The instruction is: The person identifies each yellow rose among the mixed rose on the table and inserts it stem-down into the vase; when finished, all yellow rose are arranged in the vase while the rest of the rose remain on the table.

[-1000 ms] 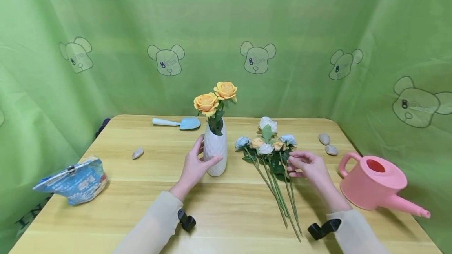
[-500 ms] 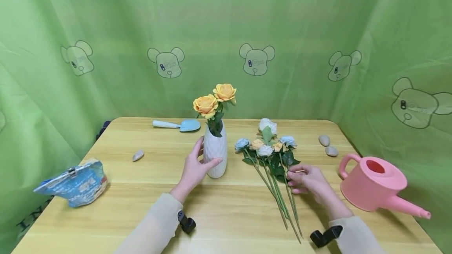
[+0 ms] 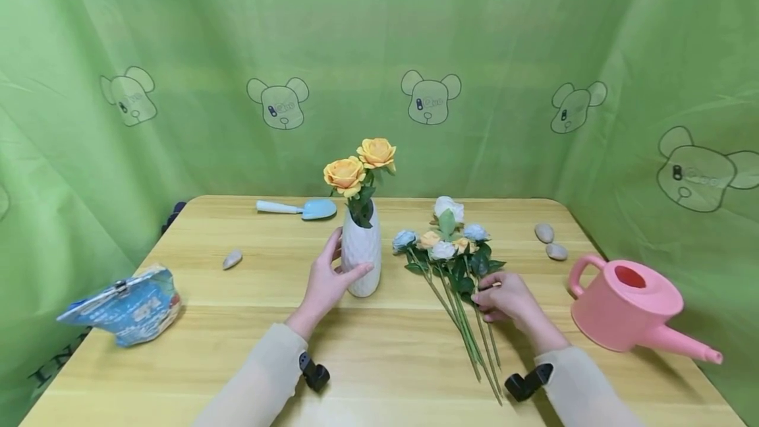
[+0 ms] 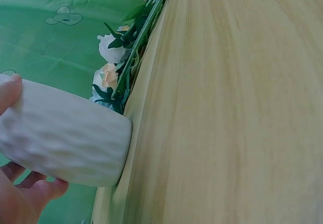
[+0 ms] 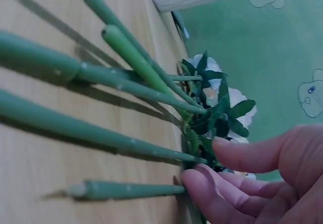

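Note:
My left hand [image 3: 325, 282] grips the white textured vase [image 3: 364, 256] from its left side, thumb across the front. The vase stands upright on the table, and two yellow roses [image 3: 346, 175] rise out of its mouth. To its right lies a loose bunch of artificial roses, white, peach and pale blue, heads toward the back. Over the right side of that bunch, my right hand [image 3: 506, 298] pinches the stem of a pale blue rose [image 3: 476, 232] just below its leaves. In the right wrist view, thumb and forefinger close around green stems [image 5: 146, 148] among the leaves.
A pink watering can [image 3: 622, 308] stands at the right edge, its spout pointing front right. Behind it lie two grey stones [image 3: 544, 232]. A blue trowel [image 3: 320, 209] lies at the back, another stone [image 3: 232, 258] at left, and a clipped blue bag [image 3: 142, 308] near the left edge.
My right hand has come down from the leaves to the stem and then shifted left. The right-hand blue rose has moved slightly left with it. My left hand stays on the vase.

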Tool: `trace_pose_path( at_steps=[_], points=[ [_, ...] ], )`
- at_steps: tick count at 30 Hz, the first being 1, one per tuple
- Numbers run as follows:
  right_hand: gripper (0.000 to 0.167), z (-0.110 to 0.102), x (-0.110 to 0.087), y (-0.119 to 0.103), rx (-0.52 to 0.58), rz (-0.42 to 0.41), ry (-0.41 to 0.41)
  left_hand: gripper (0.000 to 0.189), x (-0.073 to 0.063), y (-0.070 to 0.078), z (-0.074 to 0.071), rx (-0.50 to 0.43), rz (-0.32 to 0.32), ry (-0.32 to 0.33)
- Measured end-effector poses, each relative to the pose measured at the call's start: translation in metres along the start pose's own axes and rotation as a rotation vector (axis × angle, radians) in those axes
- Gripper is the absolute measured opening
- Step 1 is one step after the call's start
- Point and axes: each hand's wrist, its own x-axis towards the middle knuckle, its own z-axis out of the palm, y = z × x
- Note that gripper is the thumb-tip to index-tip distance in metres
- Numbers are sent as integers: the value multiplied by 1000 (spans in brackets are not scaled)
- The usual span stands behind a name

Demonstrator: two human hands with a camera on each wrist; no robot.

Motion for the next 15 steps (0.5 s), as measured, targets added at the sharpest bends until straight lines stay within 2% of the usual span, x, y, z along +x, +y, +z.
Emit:
trace_pose_path(
  at_steps=[5,10,15],
  points=[
    [35,7,2,-3,-50,10,63,79,-7,21,-2,2,3,-14],
    [31,8,3,-1,-28,-5,95,79,-8,24,-2,8,-5,-16],
    [37,2,3,1,44,-14,109,80,-8,24,-2,13,-10,-17]
  ],
)
